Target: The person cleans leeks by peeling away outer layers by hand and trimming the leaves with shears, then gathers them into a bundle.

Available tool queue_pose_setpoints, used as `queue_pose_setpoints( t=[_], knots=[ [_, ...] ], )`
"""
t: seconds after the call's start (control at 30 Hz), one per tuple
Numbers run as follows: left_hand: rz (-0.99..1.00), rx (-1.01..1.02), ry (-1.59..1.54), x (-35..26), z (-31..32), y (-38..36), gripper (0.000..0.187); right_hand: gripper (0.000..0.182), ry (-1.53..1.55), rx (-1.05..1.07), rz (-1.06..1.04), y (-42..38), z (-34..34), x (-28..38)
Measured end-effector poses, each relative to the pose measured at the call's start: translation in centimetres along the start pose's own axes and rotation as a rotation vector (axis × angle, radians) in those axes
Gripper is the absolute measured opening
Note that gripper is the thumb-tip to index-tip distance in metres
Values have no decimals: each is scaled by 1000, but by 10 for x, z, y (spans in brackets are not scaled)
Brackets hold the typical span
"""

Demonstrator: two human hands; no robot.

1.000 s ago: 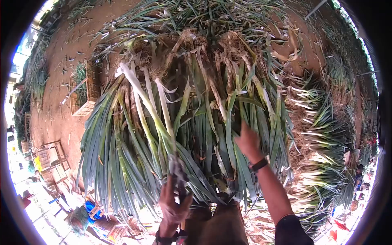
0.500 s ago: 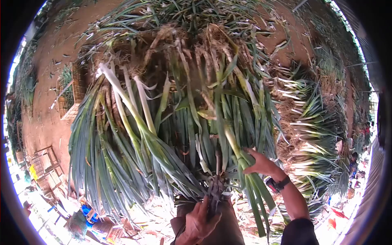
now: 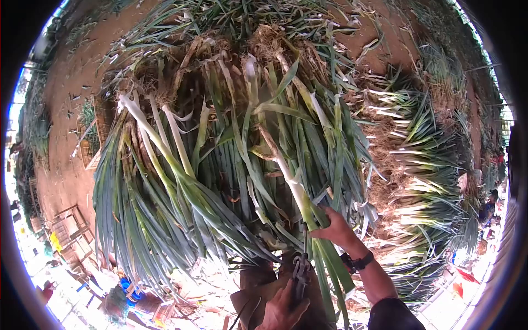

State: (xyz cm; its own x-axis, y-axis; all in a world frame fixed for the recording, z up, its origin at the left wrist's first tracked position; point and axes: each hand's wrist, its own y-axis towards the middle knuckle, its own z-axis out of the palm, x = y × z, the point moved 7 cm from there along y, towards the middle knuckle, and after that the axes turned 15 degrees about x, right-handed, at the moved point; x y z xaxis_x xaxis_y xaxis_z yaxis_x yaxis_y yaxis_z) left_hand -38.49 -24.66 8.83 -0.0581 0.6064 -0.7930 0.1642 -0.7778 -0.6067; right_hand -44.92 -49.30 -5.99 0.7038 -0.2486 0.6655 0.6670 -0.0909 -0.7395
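My right hand, with a dark watch on its wrist, grips a leek where the pale stem turns to green leaves. The leek slants up and left across the pile, its brownish root end farthest from me and its leaves hanging down past my hand. Low in the middle, my left hand is closed round a metal air blow gun, whose thin nozzle points up close beside the held leek. Under and beyond both hands lies a large heap of leeks, roots away from me.
To the right runs a long row of peeled leeks with white stems. Wooden crates stand on the brown ground at the left. More leek leaves lie scattered behind the heap. Bright light washes out the lower edges.
The view has shifted slightly. My right hand and the leek have come a little left and down, and more of its pale stem shows. The blow gun's nozzle is now closer to it.
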Motion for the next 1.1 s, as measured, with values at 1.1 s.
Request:
queue_pose_setpoints(
  t=[1.1],
  knots=[
    [-106,10,101,-17,-124,249,41,64,157,-74,71,-11,-22,-26]
  ],
)
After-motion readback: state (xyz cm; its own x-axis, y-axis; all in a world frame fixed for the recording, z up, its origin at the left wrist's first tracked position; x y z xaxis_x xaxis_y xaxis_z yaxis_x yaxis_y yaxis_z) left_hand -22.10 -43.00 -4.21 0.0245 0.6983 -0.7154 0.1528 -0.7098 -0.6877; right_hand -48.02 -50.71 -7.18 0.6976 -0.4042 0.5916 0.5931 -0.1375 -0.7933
